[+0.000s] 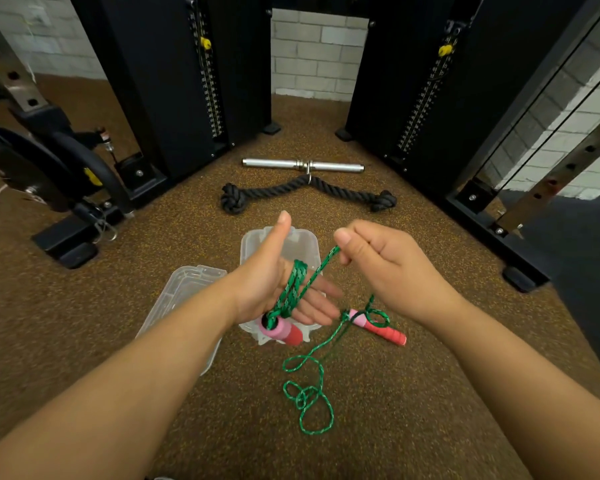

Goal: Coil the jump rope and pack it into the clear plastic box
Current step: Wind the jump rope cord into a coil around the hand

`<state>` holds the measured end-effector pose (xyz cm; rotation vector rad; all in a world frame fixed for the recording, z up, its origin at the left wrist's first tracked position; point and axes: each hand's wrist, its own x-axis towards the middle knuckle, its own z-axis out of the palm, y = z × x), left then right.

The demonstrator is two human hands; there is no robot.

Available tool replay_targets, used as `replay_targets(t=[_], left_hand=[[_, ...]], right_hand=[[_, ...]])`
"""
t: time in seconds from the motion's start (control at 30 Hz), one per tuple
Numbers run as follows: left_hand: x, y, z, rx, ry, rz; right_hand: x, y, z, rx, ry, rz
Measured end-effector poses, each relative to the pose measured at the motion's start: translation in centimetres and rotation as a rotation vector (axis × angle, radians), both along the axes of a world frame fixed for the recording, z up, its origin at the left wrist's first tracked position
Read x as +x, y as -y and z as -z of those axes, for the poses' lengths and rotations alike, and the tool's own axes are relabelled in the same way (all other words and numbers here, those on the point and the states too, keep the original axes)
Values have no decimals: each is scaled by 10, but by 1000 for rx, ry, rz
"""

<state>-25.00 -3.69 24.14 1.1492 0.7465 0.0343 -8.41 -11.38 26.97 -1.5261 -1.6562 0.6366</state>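
My left hand (274, 278) is held flat, palm up, thumb raised, with several turns of the green jump rope (293, 289) wound across the palm. One pink and red handle (283, 332) hangs below that hand. My right hand (378, 261) pinches the green cord between thumb and fingers, just right of the left hand. The other pink and red handle (378, 327) lies on the floor, and loose loops of the rope (309, 393) trail toward me. The clear plastic box (302, 242) sits open on the floor beneath my hands.
The box's clear lid (184, 296) lies on the floor to the left. Farther off lie a black rope attachment (309, 194) and a metal bar (302, 165). Black weight-stack towers (187, 81) stand left and right on the brown speckled floor.
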Motion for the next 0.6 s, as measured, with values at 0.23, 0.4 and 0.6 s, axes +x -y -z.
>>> replay_targets(t=[0.23,0.4,0.6], left_hand=[[1,7,-6,-73,67,257],[-4,13,-19,-62,183,16],[-7,0,-19,-218,334,-306]], right_hand=[[5,-8,12,-139,-155,94],[9,-8,22,-274,-364,105],[6,-3,35,-290,-320,48]])
